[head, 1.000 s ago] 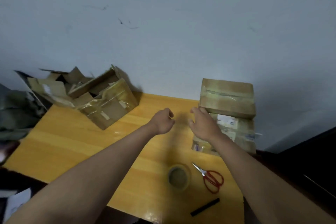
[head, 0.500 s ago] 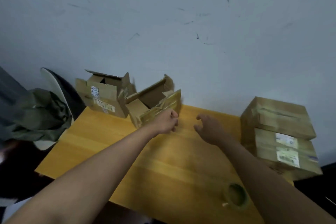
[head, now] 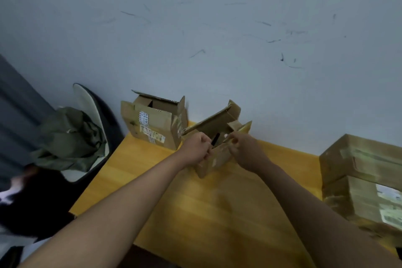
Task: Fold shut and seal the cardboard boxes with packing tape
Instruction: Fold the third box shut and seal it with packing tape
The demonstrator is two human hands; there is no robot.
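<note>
On the table [head: 217, 213], an open box [head: 217, 137] stands at the far edge by the wall [head: 217, 39], the left hand [head: 195, 148] and right hand [head: 245, 150] on its near rim. Just to its left stands a second open box [head: 152, 124]. Two stacked boxes [head: 361, 174] sit at the table's right end — well apart. Left of the table, a chair [head: 91, 106] carries a bundle of cloth [head: 69, 137].

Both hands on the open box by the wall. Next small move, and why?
Probably draw the open box toward the near, bare part of the table. The left hand and right hand grip its near edge, its flaps stand open, and it sits tight beside the second open box.
</note>
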